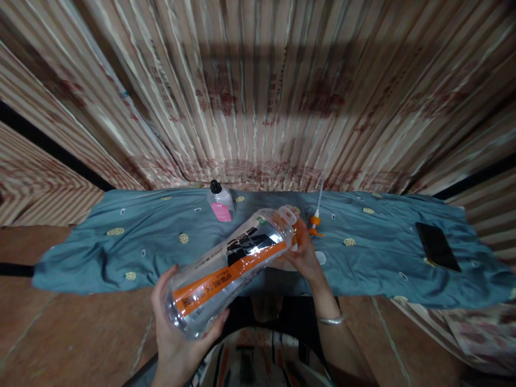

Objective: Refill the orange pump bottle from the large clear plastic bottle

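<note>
A large clear plastic bottle (231, 271) with a silver and orange label is tilted over the front of the table, its neck up to the right. My left hand (181, 322) is wrapped around its base, with the thumb underneath. At the neck end, my right hand (304, 255) is closed around the bottle, its fingers partly hidden. An orange patch shows there, and I cannot make out whether it is a separate piece. Just beyond that hand lies an orange pump head (315, 221) with a long thin tube. A white round disc (320, 258) lies beside my right wrist.
A small clear bottle (221, 204) with a black cap and pink label stands behind the large bottle. A black phone (437, 247) lies at the right of the table, which has a wrinkled teal cloth (157, 242). Striped curtains (250, 107) hang close behind it.
</note>
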{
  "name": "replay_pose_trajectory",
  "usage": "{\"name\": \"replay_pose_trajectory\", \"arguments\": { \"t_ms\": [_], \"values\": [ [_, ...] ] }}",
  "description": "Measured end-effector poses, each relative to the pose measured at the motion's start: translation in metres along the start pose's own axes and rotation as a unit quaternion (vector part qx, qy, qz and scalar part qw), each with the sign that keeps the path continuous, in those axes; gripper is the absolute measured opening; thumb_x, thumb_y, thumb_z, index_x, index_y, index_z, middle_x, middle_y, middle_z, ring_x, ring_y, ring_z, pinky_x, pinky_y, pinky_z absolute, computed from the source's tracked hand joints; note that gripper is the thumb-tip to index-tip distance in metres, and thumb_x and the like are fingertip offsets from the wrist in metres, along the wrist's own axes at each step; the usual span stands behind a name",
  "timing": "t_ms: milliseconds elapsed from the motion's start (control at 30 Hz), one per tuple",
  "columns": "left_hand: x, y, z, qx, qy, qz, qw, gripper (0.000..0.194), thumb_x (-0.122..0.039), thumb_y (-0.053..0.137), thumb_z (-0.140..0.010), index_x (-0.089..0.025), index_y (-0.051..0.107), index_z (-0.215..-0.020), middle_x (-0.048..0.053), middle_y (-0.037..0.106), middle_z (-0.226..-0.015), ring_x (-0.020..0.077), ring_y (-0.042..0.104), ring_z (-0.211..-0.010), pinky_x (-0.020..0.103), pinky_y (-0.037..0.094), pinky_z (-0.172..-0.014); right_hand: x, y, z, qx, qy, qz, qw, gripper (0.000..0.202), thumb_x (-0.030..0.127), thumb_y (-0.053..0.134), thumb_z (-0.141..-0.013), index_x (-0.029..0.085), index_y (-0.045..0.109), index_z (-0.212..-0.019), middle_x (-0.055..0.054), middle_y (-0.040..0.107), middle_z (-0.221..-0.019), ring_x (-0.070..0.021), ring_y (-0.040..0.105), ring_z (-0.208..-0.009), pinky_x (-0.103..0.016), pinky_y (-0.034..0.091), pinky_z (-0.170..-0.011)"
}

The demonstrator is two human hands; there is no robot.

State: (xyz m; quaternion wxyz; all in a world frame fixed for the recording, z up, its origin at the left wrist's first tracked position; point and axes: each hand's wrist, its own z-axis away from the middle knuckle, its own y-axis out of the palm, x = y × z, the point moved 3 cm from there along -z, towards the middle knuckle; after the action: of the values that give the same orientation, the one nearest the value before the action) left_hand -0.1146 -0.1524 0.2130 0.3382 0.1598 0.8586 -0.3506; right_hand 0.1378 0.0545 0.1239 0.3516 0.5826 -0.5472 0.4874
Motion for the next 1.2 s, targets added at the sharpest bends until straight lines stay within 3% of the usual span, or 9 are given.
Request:
{"name": "replay_pose_trajectory", "arguments": {
  "t_ms": [200,333,433,500,633,733,967,1133,1200],
  "values": [
    [0.001,-0.004,0.006,-0.025,-0.084,-0.005,0.996,0.090,-0.055,0.089,-0.077,-0.030,0.055,-0.157,0.014,0.065,-0.147,0.0379,0.072,-0.127,0.064,0.060,-0.118,0.009,0.005,-0.003,-0.037,0.008,0.059,0.998,0.107,0.055,0.100,-0.075,0.021,0.050,-0.164,-0.019,0.074,-0.153,-0.0390,0.069,-0.147,-0.057,0.054,-0.128],
    [0.002,-0.007,0.006,0.000,-0.053,-0.012,0.999,0.098,-0.051,0.095,-0.070,-0.034,0.054,-0.158,0.010,0.066,-0.146,0.0347,0.075,-0.120,0.058,0.067,-0.110,0.016,0.008,-0.003,-0.020,0.006,0.069,0.997,0.100,0.052,0.095,-0.083,0.020,0.048,-0.165,-0.020,0.074,-0.153,-0.0368,0.071,-0.146,-0.055,0.056,-0.127],
    [0.003,-0.010,0.005,-0.009,-0.064,-0.017,0.998,0.092,-0.050,0.090,-0.077,-0.038,0.053,-0.160,0.010,0.064,-0.149,0.0365,0.073,-0.125,0.062,0.065,-0.112,0.018,0.009,-0.001,-0.019,0.007,0.070,0.997,0.092,0.049,0.090,-0.089,0.019,0.048,-0.164,-0.020,0.075,-0.151,-0.0356,0.072,-0.145,-0.054,0.058,-0.126],
    [0.003,-0.011,0.004,-0.003,-0.061,-0.029,0.998,0.092,-0.049,0.088,-0.081,-0.041,0.050,-0.164,0.011,0.062,-0.150,0.0386,0.072,-0.125,0.067,0.065,-0.110,0.017,0.009,0.000,-0.023,0.007,0.077,0.997,0.092,0.048,0.091,-0.087,0.019,0.048,-0.163,-0.020,0.077,-0.149,-0.0362,0.074,-0.143,-0.054,0.059,-0.124],
    [-0.001,-0.011,0.002,0.030,0.003,-0.046,0.998,0.108,-0.050,0.095,-0.072,-0.047,0.044,-0.168,0.010,0.061,-0.145,0.0410,0.074,-0.116,0.072,0.070,-0.094,0.017,0.009,0.002,-0.035,0.005,0.101,0.994,0.098,0.047,0.096,-0.080,0.019,0.051,-0.162,-0.021,0.078,-0.146,-0.0389,0.076,-0.139,-0.056,0.062,-0.120],
    [-0.005,-0.012,0.001,0.014,-0.042,-0.050,0.998,0.097,-0.048,0.085,-0.083,-0.049,0.041,-0.170,0.010,0.061,-0.146,0.0413,0.074,-0.119,0.075,0.067,-0.101,0.020,0.008,0.003,-0.036,0.001,0.113,0.993,0.099,0.047,0.099,-0.076,0.018,0.053,-0.159,-0.022,0.077,-0.148,-0.0401,0.075,-0.140,-0.056,0.062,-0.120],
    [-0.011,-0.013,-0.005,0.035,0.025,-0.048,0.998,0.105,-0.047,0.091,-0.077,-0.042,0.042,-0.169,0.009,0.070,-0.133,0.0364,0.079,-0.106,0.057,0.075,-0.084,0.027,0.009,0.002,-0.025,0.005,0.099,0.995,0.095,0.048,0.099,-0.079,0.021,0.055,-0.158,-0.019,0.078,-0.148,-0.0364,0.079,-0.135,-0.050,0.066,-0.115],
    [-0.006,-0.015,-0.006,-0.005,-0.036,-0.026,0.999,0.091,-0.045,0.091,-0.076,-0.034,0.055,-0.158,0.011,0.074,-0.134,0.0362,0.080,-0.110,0.056,0.074,-0.089,0.026,0.008,0.000,-0.033,-0.008,0.100,0.994,0.090,0.048,0.097,-0.080,0.021,0.056,-0.157,-0.019,0.077,-0.149,-0.0364,0.079,-0.134,-0.050,0.068,-0.111],
    [-0.006,-0.015,-0.008,0.014,-0.007,-0.020,1.000,0.098,-0.042,0.098,-0.068,-0.030,0.056,-0.155,0.012,0.075,-0.131,0.0363,0.080,-0.106,0.055,0.074,-0.086,0.023,0.008,0.001,-0.036,0.000,0.097,0.995,0.090,0.048,0.095,-0.081,0.020,0.056,-0.156,-0.020,0.078,-0.148,-0.0376,0.079,-0.134,-0.052,0.067,-0.113]
  ]
}}
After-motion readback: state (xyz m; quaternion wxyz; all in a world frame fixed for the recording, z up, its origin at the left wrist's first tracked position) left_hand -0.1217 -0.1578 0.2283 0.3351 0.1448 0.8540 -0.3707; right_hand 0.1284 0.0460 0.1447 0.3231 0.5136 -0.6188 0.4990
